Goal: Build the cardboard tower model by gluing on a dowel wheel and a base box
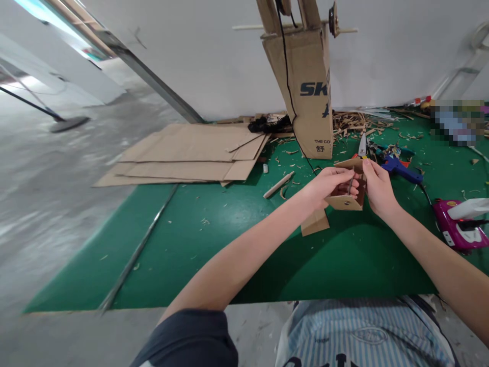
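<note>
Over the green table my hands work at a small folded cardboard box (341,203), open at the top, with a small dark hole in its near wall. My left hand (329,184) is closed, its fingers reaching into the box and pinching a thin dark rod (350,184). My right hand (378,187) grips the far right wall of the box between thumb and fingers. A flat cardboard strip (315,224) shows just below the box; whether it is joined to it I cannot tell.
A tall cardboard structure (305,107) with a black cord stands behind. Cardboard sheets (191,148) lie at left. Scissors (362,146), a blue glue gun (403,171), a magenta power strip (453,229) and scraps are at right. A tan stick (278,185) lies on the green table (214,219).
</note>
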`<state>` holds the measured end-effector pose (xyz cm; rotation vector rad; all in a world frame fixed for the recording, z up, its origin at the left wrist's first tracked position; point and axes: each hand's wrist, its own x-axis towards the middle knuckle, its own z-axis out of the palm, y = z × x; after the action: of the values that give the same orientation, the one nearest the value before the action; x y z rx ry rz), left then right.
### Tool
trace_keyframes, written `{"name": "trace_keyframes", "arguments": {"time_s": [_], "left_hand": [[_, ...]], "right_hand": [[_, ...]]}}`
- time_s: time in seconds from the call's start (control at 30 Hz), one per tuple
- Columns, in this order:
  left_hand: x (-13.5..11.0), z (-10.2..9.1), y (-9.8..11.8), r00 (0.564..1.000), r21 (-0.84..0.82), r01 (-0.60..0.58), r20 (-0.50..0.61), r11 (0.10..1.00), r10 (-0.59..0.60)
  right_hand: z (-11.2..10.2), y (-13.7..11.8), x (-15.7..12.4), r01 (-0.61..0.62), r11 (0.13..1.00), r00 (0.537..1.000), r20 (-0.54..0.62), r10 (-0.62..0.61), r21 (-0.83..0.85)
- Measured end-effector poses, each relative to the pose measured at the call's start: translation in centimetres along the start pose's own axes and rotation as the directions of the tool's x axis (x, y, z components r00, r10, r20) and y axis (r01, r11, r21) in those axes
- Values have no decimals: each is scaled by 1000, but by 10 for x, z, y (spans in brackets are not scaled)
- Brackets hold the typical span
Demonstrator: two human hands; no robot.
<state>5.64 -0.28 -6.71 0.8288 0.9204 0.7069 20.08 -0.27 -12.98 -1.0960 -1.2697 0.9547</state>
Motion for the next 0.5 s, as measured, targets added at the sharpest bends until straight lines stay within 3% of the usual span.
{"name": "trace_keyframes", "arguments": {"time_s": [0.2,0.5], "left_hand": [[5,-16,2,993,-54,20,116,998,-13],[5,-22,3,983,-78,48,180,996,-34]], "right_hand": [[0,-4,-2,34,999,998,-42,-36,-35],[0,-17,-7,123,981,990,-49,-132,-152]]}}
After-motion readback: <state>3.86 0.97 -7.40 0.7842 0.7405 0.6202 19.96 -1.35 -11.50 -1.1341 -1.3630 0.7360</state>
